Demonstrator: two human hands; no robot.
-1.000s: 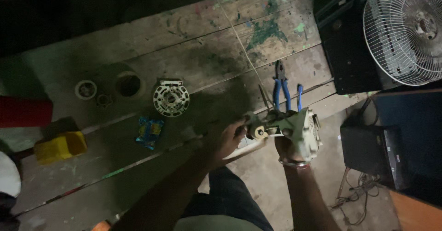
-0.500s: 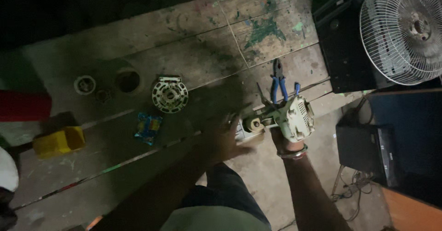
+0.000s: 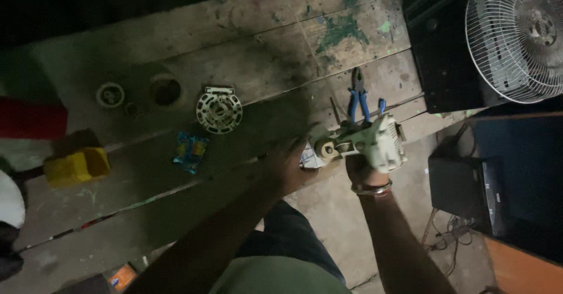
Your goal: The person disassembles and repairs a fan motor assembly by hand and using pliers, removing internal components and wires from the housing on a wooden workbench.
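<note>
My right hand grips a pale, dirty fan motor housing held over the edge of a worn wooden bench. My left hand is at the motor's front end, fingers on the small round shaft piece. Blue-handled pliers lie on the bench just behind the motor. A round slotted metal cover rests further left on the boards.
A white wire fan guard sits on a black box at the right. A yellow block, a blue packet, a small ring and a round hole are at the left. Cables lie on the floor by a dark box.
The view has shifted slightly. Both hands stay on the motor, which has turned a little; my left hand has stayed at its shaft end.
</note>
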